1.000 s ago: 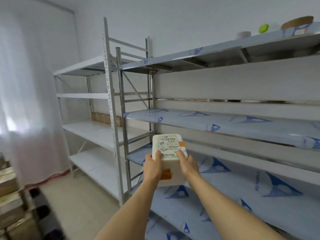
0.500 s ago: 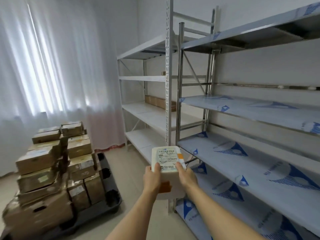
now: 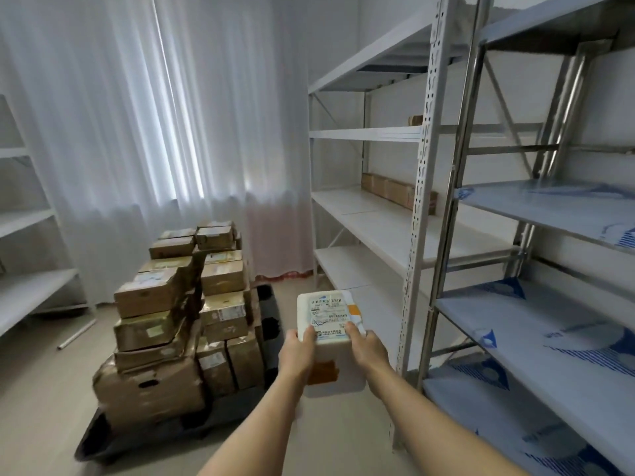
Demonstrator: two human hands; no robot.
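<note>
Both hands, the left hand (image 3: 297, 352) and right hand (image 3: 369, 348), clasp a white labelled box (image 3: 330, 338) from either side at lower centre of the frame, between a pallet of stacked cardboard cartons (image 3: 178, 314) at left and metal shelving (image 3: 422, 201) at right.

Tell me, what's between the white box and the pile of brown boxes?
In the head view, only the edge of the black trolley and bare floor show between the white box and the brown boxes.

No legible print on label (image 3: 328, 316) of white box (image 3: 343, 372).
</note>
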